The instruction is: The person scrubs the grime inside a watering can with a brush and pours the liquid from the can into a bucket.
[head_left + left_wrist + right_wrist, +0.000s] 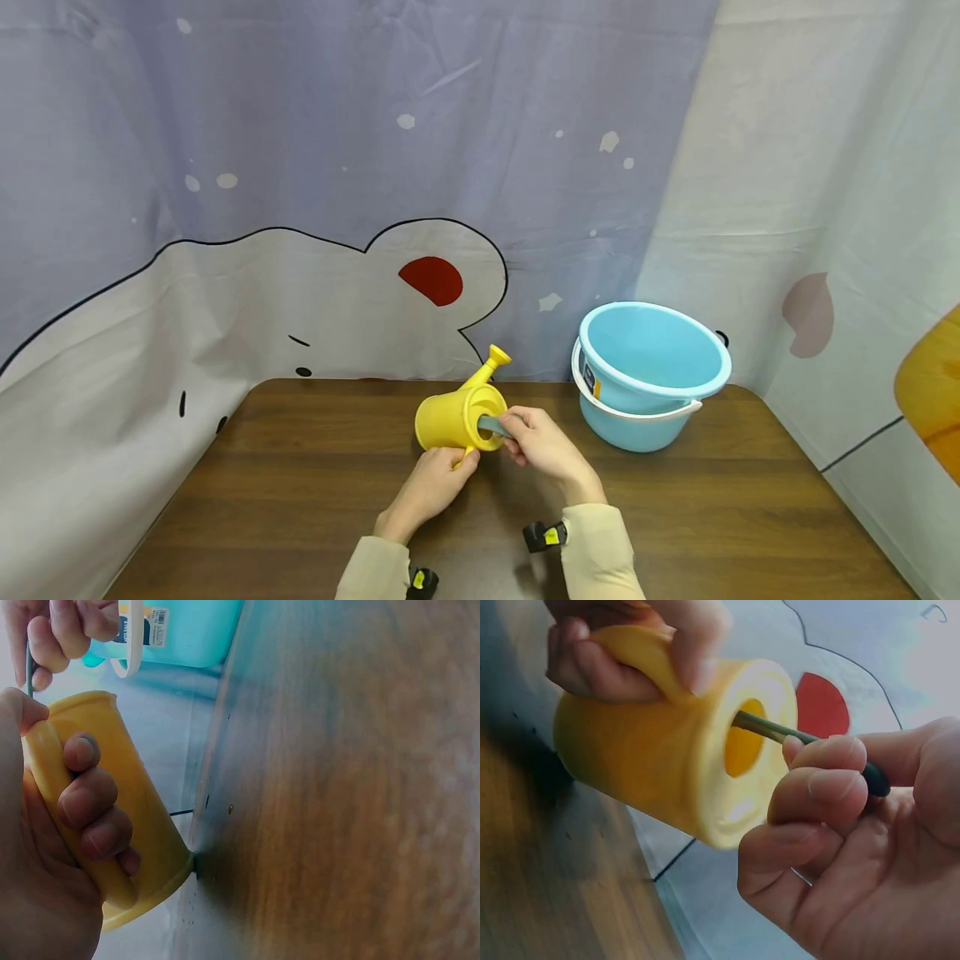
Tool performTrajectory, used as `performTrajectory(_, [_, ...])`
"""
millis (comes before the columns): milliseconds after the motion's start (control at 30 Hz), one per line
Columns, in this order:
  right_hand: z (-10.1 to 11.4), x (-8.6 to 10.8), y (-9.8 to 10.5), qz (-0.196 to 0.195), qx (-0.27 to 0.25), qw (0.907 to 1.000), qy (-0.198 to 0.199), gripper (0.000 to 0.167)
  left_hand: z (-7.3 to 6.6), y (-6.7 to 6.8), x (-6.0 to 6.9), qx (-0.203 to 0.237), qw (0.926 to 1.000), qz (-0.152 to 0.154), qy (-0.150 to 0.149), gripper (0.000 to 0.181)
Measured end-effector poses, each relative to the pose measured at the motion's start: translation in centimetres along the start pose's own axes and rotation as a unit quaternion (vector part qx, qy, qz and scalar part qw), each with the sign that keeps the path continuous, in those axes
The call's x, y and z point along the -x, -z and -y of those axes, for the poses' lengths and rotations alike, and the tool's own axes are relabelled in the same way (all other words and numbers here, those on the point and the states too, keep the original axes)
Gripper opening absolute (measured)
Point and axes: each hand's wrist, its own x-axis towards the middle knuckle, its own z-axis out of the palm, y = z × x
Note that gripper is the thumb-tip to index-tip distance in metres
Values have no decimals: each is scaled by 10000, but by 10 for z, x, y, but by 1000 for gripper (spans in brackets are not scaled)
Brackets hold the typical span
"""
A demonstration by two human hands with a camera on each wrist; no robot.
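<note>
A yellow watering can [442, 421] is tipped over towards its side, its round top opening facing right and its spout pointing up. My left hand [433, 485] grips the can's handle, with the fingers curled round it in the left wrist view. In my right hand [547, 452] I pinch a thin, flat grey-green tool [776, 730] by its dark rounded end. The tool reaches through the can's opening; its other end is hidden inside, so its kind cannot be told. Whether the can's base touches the table is unclear.
Right of the can, a light blue bucket [637, 433] with a white handle [637, 414] stands near the table's back edge. The brown wooden table [300, 500] ends at a patterned curtain [315, 150], which hangs behind it and along the sides.
</note>
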Motion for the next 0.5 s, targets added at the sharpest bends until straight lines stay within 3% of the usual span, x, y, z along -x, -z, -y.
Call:
performTrajectory(300, [0,9,20,354,99,9993,23,27,1,2,2,-4,9999,-131,-33,47])
performTrajectory(500, [2,10,22,266,277,9992,58,26,1,3,1,91,9998,-203,-5,48])
